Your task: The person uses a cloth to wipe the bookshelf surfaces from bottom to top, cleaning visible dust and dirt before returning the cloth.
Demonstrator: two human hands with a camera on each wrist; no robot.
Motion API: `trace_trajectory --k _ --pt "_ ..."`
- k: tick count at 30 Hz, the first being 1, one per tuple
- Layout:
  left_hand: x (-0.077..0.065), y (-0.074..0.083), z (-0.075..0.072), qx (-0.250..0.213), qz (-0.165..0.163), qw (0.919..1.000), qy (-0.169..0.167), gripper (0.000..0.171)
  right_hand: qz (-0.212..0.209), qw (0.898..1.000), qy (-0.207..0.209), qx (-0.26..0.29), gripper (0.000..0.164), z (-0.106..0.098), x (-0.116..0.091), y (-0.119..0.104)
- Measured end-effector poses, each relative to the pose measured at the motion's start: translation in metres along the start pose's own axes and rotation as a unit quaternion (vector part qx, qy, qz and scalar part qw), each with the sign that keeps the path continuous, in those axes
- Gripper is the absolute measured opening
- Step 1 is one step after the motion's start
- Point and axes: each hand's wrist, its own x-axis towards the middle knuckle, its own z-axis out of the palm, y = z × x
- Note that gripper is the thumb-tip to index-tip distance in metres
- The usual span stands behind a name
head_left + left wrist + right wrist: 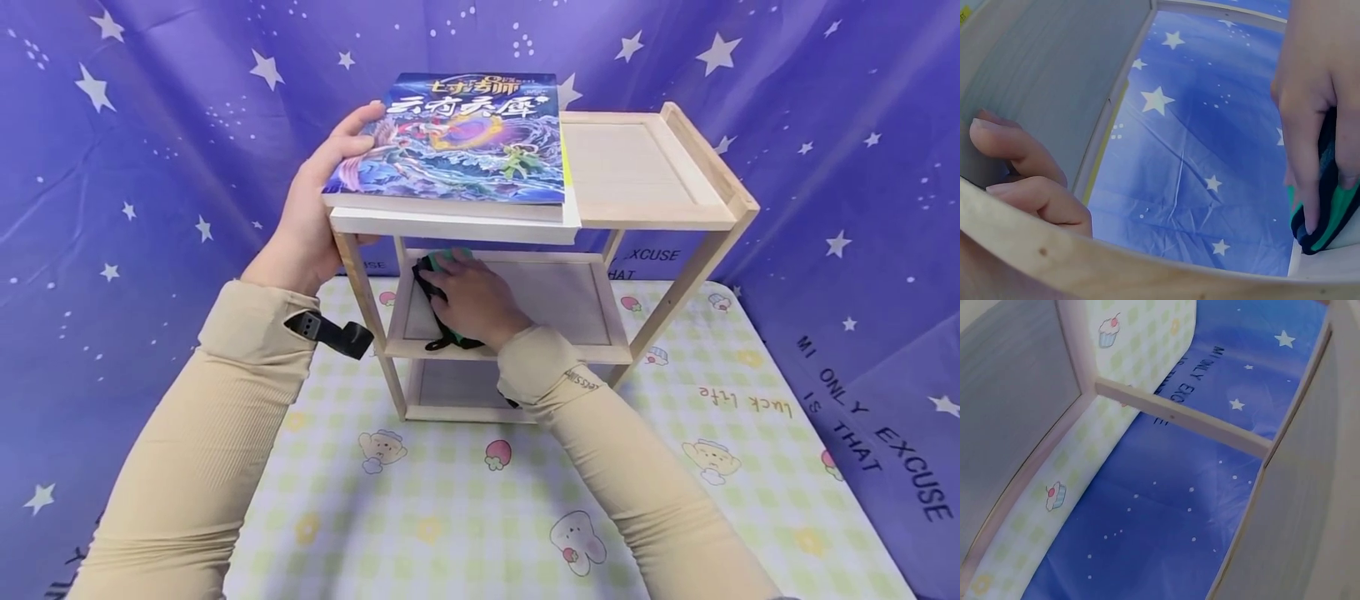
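Lying lengthwise front to back, the black-and-green bundle point(446, 332) sat at the left end of the middle shelf point(562, 292), directly under the right hand point(476, 300); the left hand point(311, 192), higher and farther off, gripped the top shelf point(637, 162) beside a glossy book point(465, 142). From the left wrist, bent left fingers lay beneath pale, smooth wood while right fingers pinched the bundle's banded, soft-looking sides. The right wrist's view showed neither hand, just a narrow wooden crossbar point(1185, 419) and checked cloth point(1029, 519).

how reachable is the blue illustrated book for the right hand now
Probably not directly: the right hand is below the wooden top shelf, which separates it from the blue illustrated book.
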Motion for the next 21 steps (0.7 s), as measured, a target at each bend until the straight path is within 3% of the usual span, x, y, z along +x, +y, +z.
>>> trace_trajectory --k 4,14,17,21 --pt "0.0 0.0 0.0 -0.01 -0.007 0.9999 -0.001 0.043 -0.002 1.0 0.014 0.027 0.044 0.0 -0.007 0.0" --pt "0.0 0.0 0.0 -0.019 -0.008 0.9998 -0.004 0.043 -0.022 0.995 0.005 0.1 0.043 0.002 -0.033 -0.001" --pt "0.0 0.0 -0.001 -0.019 -0.005 0.9998 -0.004 0.043 -0.037 0.995 0.02 0.09 0.043 0.003 -0.042 -0.005" --pt "0.0 0.0 0.0 -0.017 -0.003 0.9998 -0.003 0.043 -0.056 0.994 0.09 0.033 0.041 0.011 -0.053 -0.016"
